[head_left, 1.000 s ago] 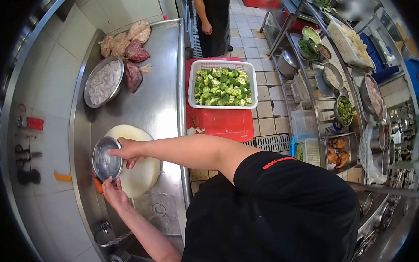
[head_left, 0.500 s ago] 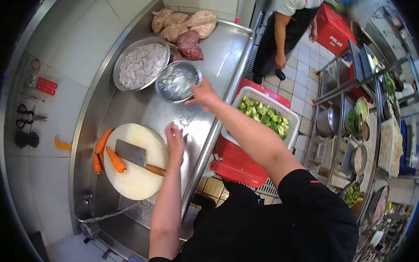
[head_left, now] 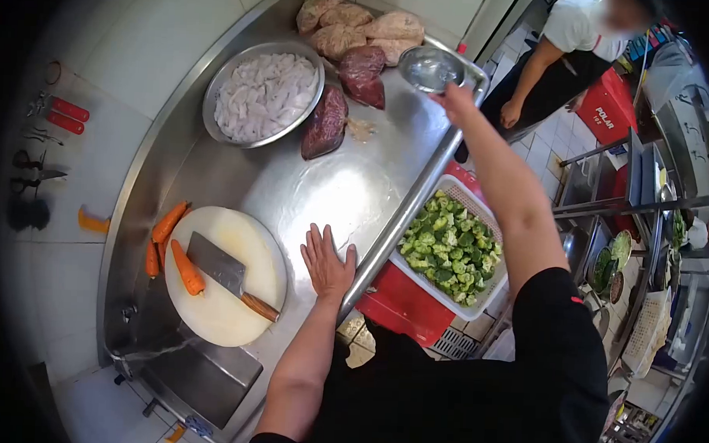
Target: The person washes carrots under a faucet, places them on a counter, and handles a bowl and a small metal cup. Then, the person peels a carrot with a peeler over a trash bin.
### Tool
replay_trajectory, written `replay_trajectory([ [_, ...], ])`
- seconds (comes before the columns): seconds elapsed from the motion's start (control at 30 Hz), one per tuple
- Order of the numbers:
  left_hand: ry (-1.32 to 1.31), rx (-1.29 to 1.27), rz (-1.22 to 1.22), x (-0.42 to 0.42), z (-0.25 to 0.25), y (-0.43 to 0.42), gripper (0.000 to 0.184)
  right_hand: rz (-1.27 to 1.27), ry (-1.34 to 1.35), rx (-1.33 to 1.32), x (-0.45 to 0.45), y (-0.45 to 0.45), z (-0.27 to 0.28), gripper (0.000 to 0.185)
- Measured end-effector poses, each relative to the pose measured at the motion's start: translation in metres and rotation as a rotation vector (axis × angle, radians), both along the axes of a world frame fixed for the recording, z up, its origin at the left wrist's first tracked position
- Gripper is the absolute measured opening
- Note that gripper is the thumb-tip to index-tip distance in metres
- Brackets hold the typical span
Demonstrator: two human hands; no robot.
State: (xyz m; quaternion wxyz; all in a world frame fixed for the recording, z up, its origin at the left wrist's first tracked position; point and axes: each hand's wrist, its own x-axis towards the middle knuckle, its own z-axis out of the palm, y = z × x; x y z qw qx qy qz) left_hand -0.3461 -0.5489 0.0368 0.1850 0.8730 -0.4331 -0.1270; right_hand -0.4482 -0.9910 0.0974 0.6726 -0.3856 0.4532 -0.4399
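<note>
Head camera shows the right hand (head_left: 461,106) holding a metal bowl (head_left: 426,70) at one o'clock, and the left hand (head_left: 329,266) spread wide on the steel counter (head_left: 391,172), at the three o'clock side of the cutting board (head_left: 222,311).

We note white tiled walls (head_left: 63,278) along the left and behind the stainless-steel counter (head_left: 215,174), whose raised rim borders the worktop and whose sunken basin (head_left: 208,384) lies at the near end. We observe pale tiled flooring (head_left: 538,158), a slotted drain grate (head_left: 454,344), metal shelving (head_left: 644,207) at right, and bright glare (head_left: 341,194) on the worktop.
</note>
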Motion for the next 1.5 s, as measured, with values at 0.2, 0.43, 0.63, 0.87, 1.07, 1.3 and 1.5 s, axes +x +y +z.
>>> replay_trajectory([
  [0.2, 0.028, 0.002, 0.006, 0.0, 0.007, 0.003, 0.072, -0.112, 0.021, 0.22, -0.029, -0.049, 0.004, 0.044],
  [0.43, 0.032, 0.058, 0.017, 0.001, 0.011, -0.003, 0.076, -0.124, 0.28, 0.215, -0.072, -0.074, 0.01, 0.035],
  [0.63, 0.086, 0.003, 0.023, 0.004, 0.009, -0.001, 0.081, -0.027, 0.455, 0.094, -0.117, -0.097, 0.022, 0.034],
  [0.87, 0.097, -0.263, 0.023, 0.007, -0.001, 0.009, 0.082, -0.106, 0.807, -0.193, -0.141, -0.101, 0.035, 0.045],
  [1.07, 0.104, -0.437, -0.043, 0.01, -0.002, 0.021, 0.08, -0.011, 1.032, -0.39, -0.126, -0.084, 0.03, 0.039],
  [1.3, 0.2, -0.407, -0.193, -0.014, 0.02, 0.027, 0.074, 0.156, 0.942, -0.668, -0.1, -0.025, 0.01, 0.036],
  [1.5, 0.318, -0.397, -0.337, -0.049, 0.035, -0.002, 0.068, 0.283, 0.98, -0.798, -0.065, 0.076, 0.003, 0.039],
])
